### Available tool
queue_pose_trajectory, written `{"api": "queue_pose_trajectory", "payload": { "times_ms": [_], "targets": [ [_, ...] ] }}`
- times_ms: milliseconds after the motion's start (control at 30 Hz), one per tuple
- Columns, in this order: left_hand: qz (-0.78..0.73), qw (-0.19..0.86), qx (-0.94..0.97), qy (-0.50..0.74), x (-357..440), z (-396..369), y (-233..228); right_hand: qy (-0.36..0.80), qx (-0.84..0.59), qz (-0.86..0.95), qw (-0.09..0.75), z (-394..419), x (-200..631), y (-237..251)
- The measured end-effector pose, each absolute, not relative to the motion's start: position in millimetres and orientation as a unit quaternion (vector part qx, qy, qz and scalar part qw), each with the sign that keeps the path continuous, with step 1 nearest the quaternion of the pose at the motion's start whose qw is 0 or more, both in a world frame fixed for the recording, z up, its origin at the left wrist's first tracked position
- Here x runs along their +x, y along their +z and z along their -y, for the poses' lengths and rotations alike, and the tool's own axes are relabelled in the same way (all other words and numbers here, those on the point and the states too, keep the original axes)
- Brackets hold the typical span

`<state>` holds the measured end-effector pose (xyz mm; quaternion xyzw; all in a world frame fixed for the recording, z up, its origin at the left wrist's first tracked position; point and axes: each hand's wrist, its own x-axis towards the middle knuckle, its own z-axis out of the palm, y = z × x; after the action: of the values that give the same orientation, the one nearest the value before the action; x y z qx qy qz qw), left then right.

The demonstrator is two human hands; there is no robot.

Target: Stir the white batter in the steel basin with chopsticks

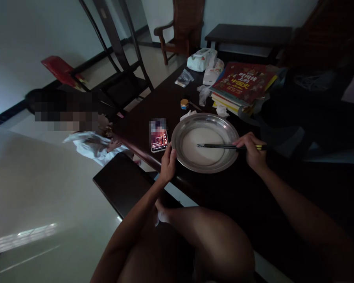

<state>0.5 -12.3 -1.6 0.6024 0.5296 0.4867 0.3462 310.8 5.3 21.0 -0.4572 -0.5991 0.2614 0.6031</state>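
A wide metal bowl (179,155) stands on the dark table, with a white, milky-looking substance (199,155) in its bottom. My left hand (167,165) grips the bowl's left rim, thumb on the near side. In my right hand (253,151), closed at the bowl's right edge, is a pair of dark chopsticks (220,146) with yellow bands near the back end. Their tips reach over the middle of the bowl and appear wet or coated. Just left of the bowl lies a phone (159,141) with its screen lit.
Behind the bowl are a small gold-lidded jar (184,103), crumpled tissue (222,111), plastic bags (214,70) and a stack of books (244,82). A person in a white top (91,147) is at the left, beyond a dark bench (122,181).
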Motion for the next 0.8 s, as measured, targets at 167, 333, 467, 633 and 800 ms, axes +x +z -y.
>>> {"api": "queue_pose_trajectory", "payload": {
  "times_ms": [167,333,467,633,800],
  "targets": [
    [-0.528,0.346,0.601,0.489,0.9,12.1,-1.4,0.274,-0.453,0.602,0.597,-4.6,308.8,22.7],
    [-0.528,0.35,0.6,0.489,0.7,12.3,-2.0,0.267,-0.469,0.579,0.611,-4.1,308.9,22.5],
    [-0.533,0.341,0.601,0.488,1.2,12.4,-1.7,0.291,-0.471,0.585,0.593,-3.7,308.9,21.9],
    [-0.533,0.341,0.599,0.491,2.3,13.0,0.7,0.264,-0.477,0.588,0.597,-4.2,309.1,22.9],
    [-0.535,0.342,0.601,0.484,1.8,13.6,1.3,0.278,-0.469,0.601,0.585,-4.6,307.9,23.7]
  ]
}}
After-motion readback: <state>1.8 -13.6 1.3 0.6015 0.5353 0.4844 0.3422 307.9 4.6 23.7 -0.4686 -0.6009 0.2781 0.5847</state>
